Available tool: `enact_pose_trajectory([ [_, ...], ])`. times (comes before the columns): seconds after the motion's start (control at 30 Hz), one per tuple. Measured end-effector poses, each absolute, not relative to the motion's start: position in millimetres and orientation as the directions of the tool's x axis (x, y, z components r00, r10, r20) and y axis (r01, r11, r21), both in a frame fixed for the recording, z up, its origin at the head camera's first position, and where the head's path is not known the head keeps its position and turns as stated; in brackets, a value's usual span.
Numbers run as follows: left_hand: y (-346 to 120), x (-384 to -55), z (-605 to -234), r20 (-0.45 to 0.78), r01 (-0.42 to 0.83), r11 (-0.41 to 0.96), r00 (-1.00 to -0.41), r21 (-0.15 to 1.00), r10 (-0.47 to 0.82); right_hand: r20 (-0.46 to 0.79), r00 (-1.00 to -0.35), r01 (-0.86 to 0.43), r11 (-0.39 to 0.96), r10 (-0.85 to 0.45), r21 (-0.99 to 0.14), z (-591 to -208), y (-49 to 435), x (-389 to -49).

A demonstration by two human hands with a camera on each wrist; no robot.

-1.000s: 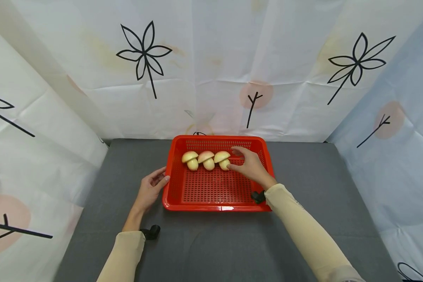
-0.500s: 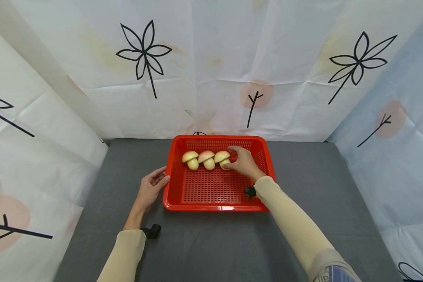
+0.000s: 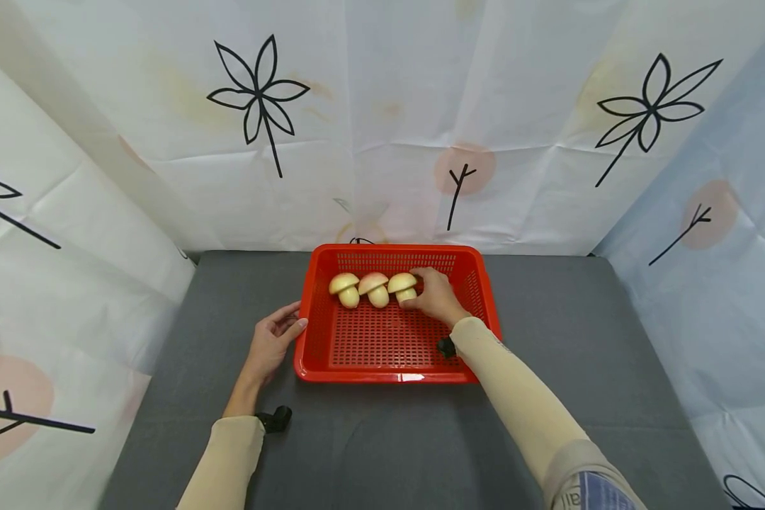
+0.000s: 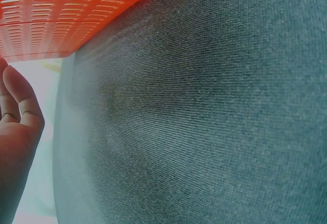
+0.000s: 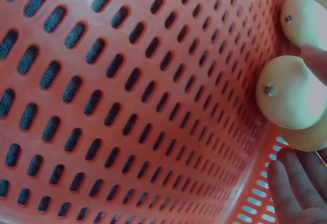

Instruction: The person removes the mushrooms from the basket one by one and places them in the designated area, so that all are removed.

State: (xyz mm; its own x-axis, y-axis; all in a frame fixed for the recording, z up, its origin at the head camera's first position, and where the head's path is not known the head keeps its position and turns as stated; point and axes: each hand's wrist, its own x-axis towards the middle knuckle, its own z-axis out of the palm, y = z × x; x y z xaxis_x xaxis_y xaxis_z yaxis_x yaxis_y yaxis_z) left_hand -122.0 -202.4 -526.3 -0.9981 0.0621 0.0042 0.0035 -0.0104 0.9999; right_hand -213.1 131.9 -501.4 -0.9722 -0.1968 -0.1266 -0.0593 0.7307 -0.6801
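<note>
In the head view, three toy mushrooms with pale yellow stems and pink-yellow caps stand in a row inside a red plastic basket. My right hand pinches the rightmost toy mushroom, fingers at its cap side and thumb by the stem. The right wrist view shows that mushroom between the thumb and the fingers. Beside it stand the middle mushroom and the left mushroom. At the basket's left side, my left hand holds the rim, thumb on top and fingers against the outer wall.
The basket rests on a grey cloth-covered table, near its back edge. White printed curtains rise behind and on both sides. Each wrist carries a small black camera, like the left camera.
My right hand has moved left onto the rightmost toy mushroom, its thumb and fingers closing in round it. My left hand has stayed at the basket rim, and the mushrooms have not moved.
</note>
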Motion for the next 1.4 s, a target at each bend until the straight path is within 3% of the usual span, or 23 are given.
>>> enact_pose_trajectory([
  [0.53,-198,-120,-526,-0.009,-0.010,-0.016,-0.999,1.000,0.051,-0.075,-0.975,-0.113,0.756,-0.209,-0.645,-505,132,-212],
  [0.97,-200,-121,-525,-0.014,-0.016,-0.045,-0.999,0.999,0.049,0.029,-0.972,-0.156,0.545,-0.235,-0.824,-469,142,-201],
  [1.4,-199,-121,-525,-0.008,-0.010,-0.043,-0.999,0.999,0.043,0.143,-0.967,-0.233,0.504,-0.211,-0.832,-440,173,-190],
])
